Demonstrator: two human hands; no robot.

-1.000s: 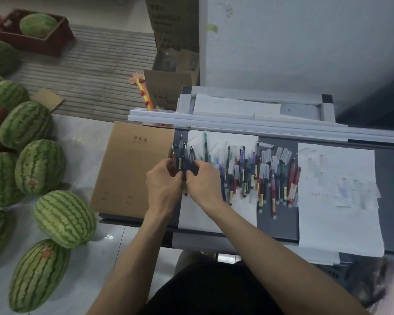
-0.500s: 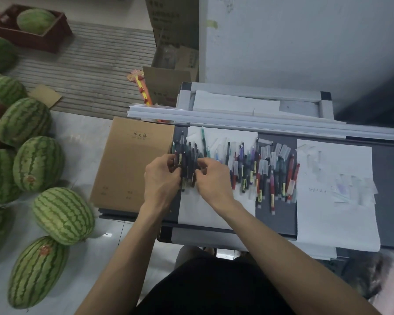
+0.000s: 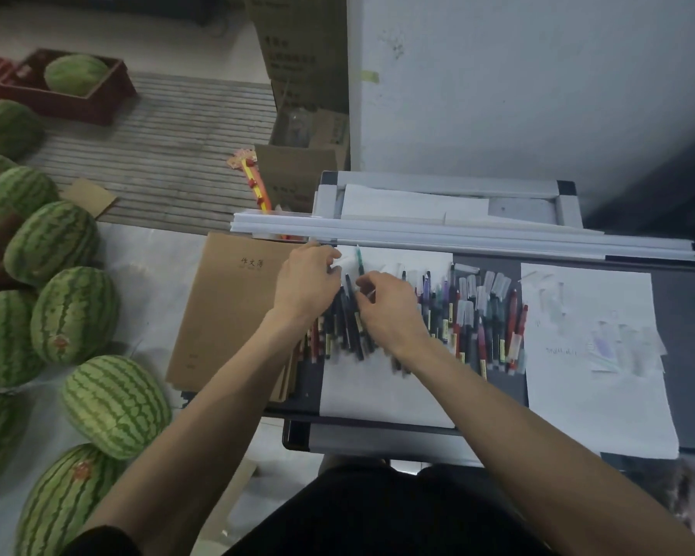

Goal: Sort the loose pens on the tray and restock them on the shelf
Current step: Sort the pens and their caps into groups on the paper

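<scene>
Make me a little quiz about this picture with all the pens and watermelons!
1. True or false: the watermelons lie on the tray.
2. What lies just left of the left hand? A) a brown notebook B) scissors C) a cup
3. Fill in: the right hand and the left hand grip a bunch of ____.
Key: 1 false. 2 A. 3 dark pens.

The dark tray (image 3: 685,355) carries 2 white papers: a left sheet (image 3: 378,399) and a right sheet (image 3: 602,411). Brown notebooks (image 3: 233,315) overhang its left edge, and long white strips (image 3: 478,239) line the far edge. Pens (image 3: 472,327) lie across the left sheet and the bare gap between the sheets.
</scene>
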